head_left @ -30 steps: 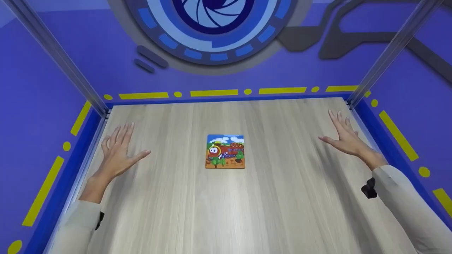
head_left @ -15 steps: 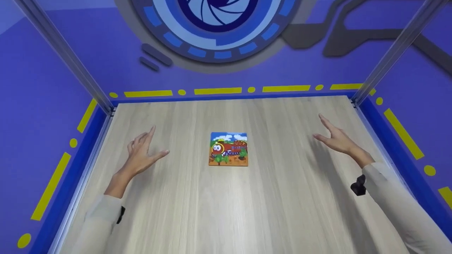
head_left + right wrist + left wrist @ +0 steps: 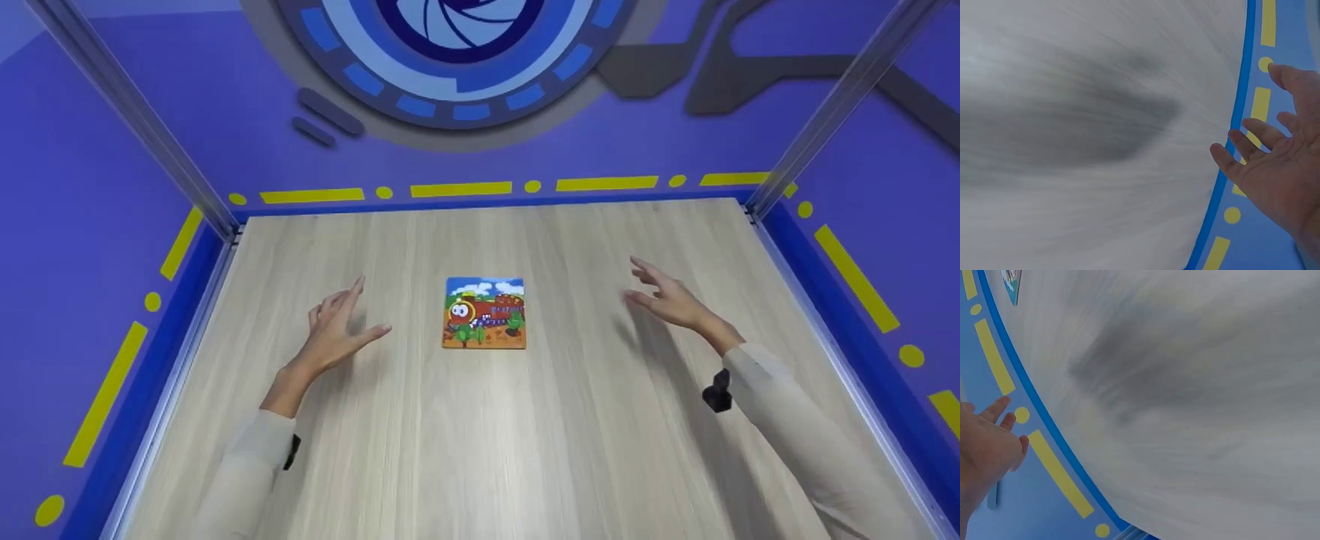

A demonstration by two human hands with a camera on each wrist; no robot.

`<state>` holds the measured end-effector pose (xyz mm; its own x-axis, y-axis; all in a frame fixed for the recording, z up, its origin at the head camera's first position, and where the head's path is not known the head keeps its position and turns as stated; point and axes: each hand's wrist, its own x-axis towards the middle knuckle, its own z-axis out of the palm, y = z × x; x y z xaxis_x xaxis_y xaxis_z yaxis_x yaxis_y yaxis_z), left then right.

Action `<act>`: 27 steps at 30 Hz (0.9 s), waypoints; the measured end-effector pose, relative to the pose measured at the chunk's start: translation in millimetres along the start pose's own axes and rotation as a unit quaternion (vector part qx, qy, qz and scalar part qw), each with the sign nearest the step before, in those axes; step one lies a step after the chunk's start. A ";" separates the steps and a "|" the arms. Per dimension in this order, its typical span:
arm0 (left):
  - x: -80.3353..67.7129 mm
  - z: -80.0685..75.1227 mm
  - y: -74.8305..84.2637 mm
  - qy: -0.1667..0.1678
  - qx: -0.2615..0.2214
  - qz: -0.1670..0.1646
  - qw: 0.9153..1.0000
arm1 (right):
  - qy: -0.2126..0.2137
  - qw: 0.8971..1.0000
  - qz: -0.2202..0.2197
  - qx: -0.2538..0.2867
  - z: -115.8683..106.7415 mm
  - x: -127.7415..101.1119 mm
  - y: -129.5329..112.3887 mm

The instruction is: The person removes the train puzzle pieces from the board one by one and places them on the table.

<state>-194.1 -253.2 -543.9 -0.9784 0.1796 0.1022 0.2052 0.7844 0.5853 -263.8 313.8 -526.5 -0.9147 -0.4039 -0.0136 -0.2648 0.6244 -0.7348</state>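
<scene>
A square picture board (image 3: 484,313) with a cartoon red train, green trees and a blue sky lies flat near the middle of the wooden table (image 3: 480,420). To its left my left hand (image 3: 334,334) hovers above the table, thumb and fingers spread apart, holding nothing. My right hand (image 3: 671,301) hovers on the other side, farther from the board, its fingers extended and nothing in it. Neither hand touches the board. A corner of the board (image 3: 1012,286) shows at the top left of the left wrist view. In the right wrist view my right hand (image 3: 1280,152) appears with fingers parted.
Purple-blue walls (image 3: 225,90) with yellow dashes enclose the table at the back and both sides. Metal posts (image 3: 142,120) stand at the back corners. A small black device (image 3: 718,391) sits at the right sleeve's cuff.
Both hands have moved inward toward the board, the left one to the right and the right one to the left. The board stays in place on the table; the head view shifts slightly.
</scene>
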 end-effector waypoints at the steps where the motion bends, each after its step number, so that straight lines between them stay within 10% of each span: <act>1: 1.1 3.3 1.3 -0.001 -0.003 -0.001 1.000 | -0.002 1.000 -0.002 0.004 4.4 2.4 -0.6; 27: 36.1 92.3 45.8 -0.063 -0.050 -0.016 0.997 | -0.037 0.998 -0.025 0.050 90.5 50.9 -24.3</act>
<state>-217.8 -156.0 -587.6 -0.9721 0.2339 -0.0160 0.1643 0.7283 0.6652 -276.4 217.6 -570.8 -0.8755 -0.4827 -0.0220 -0.2742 0.5338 -0.7999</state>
